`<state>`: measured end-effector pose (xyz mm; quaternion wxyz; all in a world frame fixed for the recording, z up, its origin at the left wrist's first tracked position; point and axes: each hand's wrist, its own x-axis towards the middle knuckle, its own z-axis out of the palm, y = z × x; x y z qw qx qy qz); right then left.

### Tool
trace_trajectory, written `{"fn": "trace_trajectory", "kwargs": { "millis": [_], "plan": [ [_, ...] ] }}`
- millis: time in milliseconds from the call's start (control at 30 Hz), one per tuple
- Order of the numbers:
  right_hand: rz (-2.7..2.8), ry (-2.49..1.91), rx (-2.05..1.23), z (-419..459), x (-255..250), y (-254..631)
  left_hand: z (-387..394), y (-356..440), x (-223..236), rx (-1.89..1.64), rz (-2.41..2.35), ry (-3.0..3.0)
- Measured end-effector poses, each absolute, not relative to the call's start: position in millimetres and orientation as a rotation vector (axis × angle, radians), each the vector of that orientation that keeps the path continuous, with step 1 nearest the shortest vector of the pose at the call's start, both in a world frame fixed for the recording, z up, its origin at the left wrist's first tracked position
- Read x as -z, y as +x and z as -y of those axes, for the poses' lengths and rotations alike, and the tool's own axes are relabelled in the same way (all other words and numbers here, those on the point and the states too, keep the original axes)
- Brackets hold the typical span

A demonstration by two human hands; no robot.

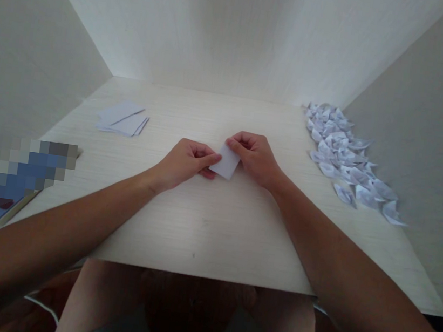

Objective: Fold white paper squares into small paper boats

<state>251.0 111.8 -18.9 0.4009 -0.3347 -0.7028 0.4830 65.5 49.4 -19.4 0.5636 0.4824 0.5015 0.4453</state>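
Observation:
A small white piece of paper (pixel 228 162) is held between my two hands, over the middle of the table. My left hand (pixel 191 162) pinches its left corner between thumb and fingers. At the upper right edge, my right hand (pixel 253 156) grips the same paper with thumb on top and fingers curled behind. Whether the paper is a single layer or folded, I cannot tell. To the right lies a long pile of folded white paper boats (pixel 342 149), and flat white paper sheets (pixel 123 119) lie loosely stacked at the left.
The pale wooden table (pixel 205 229) has its front edge just above my legs. Walls close it in at the back (pixel 238 37), left and right. A phone-like device (pixel 18 188), partly blurred out, rests at the left beside my forearm. A white cable (pixel 43 307) hangs below.

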Motion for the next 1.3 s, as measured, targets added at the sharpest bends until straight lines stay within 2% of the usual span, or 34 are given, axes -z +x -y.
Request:
{"fn": "trace_trajectory", "kwargs": {
  "millis": [167, 333, 600, 700, 800, 1000, 1300],
  "plan": [
    [1.726, -0.857, -1.349, -114, 21, 250, -49, 67, 18, -1.055, -1.197, 1.216],
    [1.380, -0.956, -1.451, -120, 18, 254, -48, 67, 15, -1.094, -1.195, 1.153],
    [1.292, -0.831, -1.524, -120, 23, 250, -55, 71, 19, -1.436, -1.131, 0.930],
    [1.441, -0.844, -1.324, -123, 28, 252, -58, 69, 20, -1.454, -1.118, 0.908],
    [1.786, -0.878, -0.935, -123, 29, 253, -60, 66, 22, -1.481, -1.102, 0.871],
    [2.272, -0.666, -0.384, -112, 24, 253, -64, 62, 23, -1.516, -1.070, 0.800],
    [2.160, -0.741, -0.451, -112, 18, 254, -63, 67, 19, -1.510, -1.019, 0.860]
  ]
}}
